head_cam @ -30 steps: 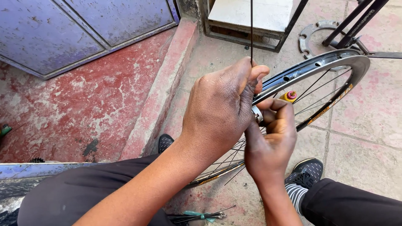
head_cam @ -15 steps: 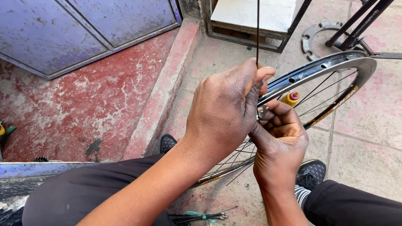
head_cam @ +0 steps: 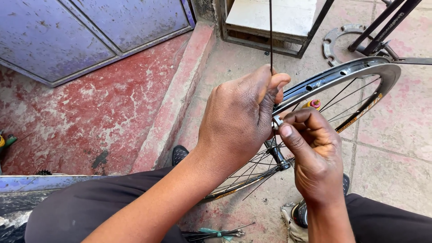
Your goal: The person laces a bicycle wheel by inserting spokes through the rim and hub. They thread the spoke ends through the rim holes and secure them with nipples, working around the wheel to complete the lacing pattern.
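metal wheel: black bicycle rim with thin steel spokes (head_cam: 355,74) stands on edge between the knees; many spokes laced, some loose, so lacing looks part done
left hand (head_cam: 238,119): closed, pinching a long thin dark spoke (head_cam: 270,31) upright above the rim
right hand (head_cam: 315,153): curled at the rim's inner side; fingertips on a small silver nipple (head_cam: 276,121); hands touching

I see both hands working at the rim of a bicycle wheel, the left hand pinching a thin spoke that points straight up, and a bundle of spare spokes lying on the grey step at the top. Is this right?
Not quite. The head view shows the bundle of spare spokes lying on the ground at the bottom, between the legs, not on the grey step. The rest holds: both hands at the rim, left hand pinching the upright spoke.
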